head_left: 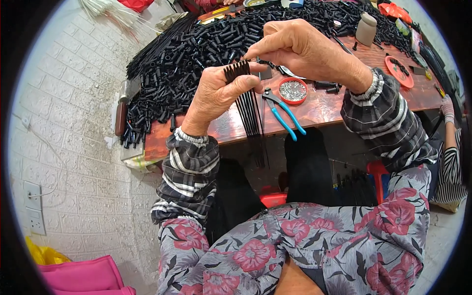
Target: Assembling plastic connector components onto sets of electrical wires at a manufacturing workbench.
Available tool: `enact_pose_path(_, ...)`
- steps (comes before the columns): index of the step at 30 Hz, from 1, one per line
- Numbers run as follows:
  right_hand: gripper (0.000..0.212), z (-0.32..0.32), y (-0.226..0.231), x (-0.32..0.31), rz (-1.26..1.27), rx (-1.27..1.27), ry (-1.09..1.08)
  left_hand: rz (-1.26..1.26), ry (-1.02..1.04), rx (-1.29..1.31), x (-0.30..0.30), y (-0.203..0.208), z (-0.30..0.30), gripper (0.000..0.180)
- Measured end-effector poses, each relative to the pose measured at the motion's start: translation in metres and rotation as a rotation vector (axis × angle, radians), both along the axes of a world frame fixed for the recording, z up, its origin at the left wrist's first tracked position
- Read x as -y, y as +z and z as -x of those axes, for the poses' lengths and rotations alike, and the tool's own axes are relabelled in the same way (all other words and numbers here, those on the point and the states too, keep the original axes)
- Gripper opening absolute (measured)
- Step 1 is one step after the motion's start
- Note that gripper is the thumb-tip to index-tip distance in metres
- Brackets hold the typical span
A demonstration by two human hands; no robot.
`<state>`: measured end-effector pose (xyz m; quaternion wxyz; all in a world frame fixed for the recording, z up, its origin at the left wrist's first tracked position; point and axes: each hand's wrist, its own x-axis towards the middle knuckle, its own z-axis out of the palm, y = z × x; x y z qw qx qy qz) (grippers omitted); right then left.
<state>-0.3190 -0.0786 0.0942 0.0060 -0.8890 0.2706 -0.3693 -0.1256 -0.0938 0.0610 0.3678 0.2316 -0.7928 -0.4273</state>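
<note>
My left hand (211, 93) is closed around a bundle of thin black cables (250, 117), gripped side by side between thumb and fingers. Their upper ends fan out like comb teeth above the thumb, while the long tails hang past the table edge. My right hand (312, 51) pinches at the tips of that row with thumb and index finger; whatever small piece it may hold is hidden. Just below my hands lie blue-handled pliers (285, 114) with the jaws toward the table. A red dish (294, 103) of small silvery metal bits sits beside them.
A big heap of black tubular parts (169, 86) covers much of the wooden table (322, 109). A beige jar (366, 29) and another red dish (407, 83) stand to the right. Another person's gloved hand (447, 109) shows at far right. A white brick-pattern wall (73, 113) bounds the left.
</note>
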Motion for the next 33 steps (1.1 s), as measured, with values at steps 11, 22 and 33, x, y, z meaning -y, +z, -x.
enact_pose_path(11,0.018,0.0,-0.003,0.004,0.075,0.048,0.01,0.027,-0.032,0.021,0.003,0.002,0.003,0.02)
enact_pose_path(22,0.037,-0.027,0.008,-0.015,-0.144,0.194,-0.105,-0.07,-0.003,-0.092,-0.007,-0.002,0.007,0.016)
enact_pose_path(33,0.026,0.01,-0.013,0.006,-0.744,-0.328,-0.012,-0.339,-0.1,-0.402,-0.004,-0.005,0.005,0.014)
